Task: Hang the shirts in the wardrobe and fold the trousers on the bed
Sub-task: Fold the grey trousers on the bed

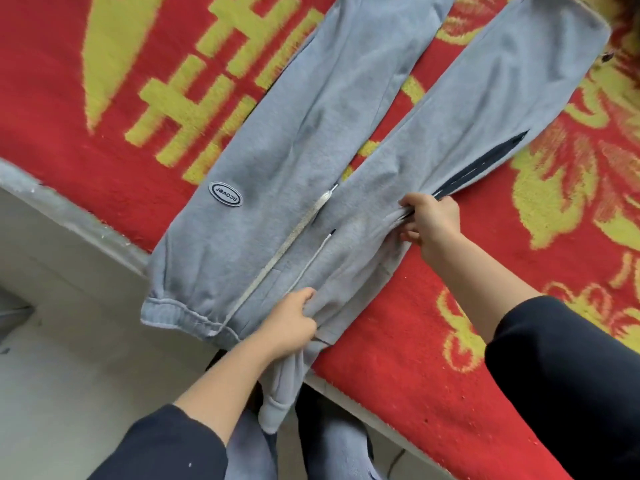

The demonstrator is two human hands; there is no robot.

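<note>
Grey trousers [311,133] lie flat on the red/yellow blanket [450,358]. Waistband is at the blanket's near edge, one end hanging over it, legs running toward the far edge. Left hand [291,323] clutches bunched waistband fabric at that edge. Right hand [433,220] grips cloth beside the dark pocket slit [485,164].

Grey trousers [311,140] with an oval patch, legs spread apart, flat on the red-and-yellow bed [433,375].
</note>
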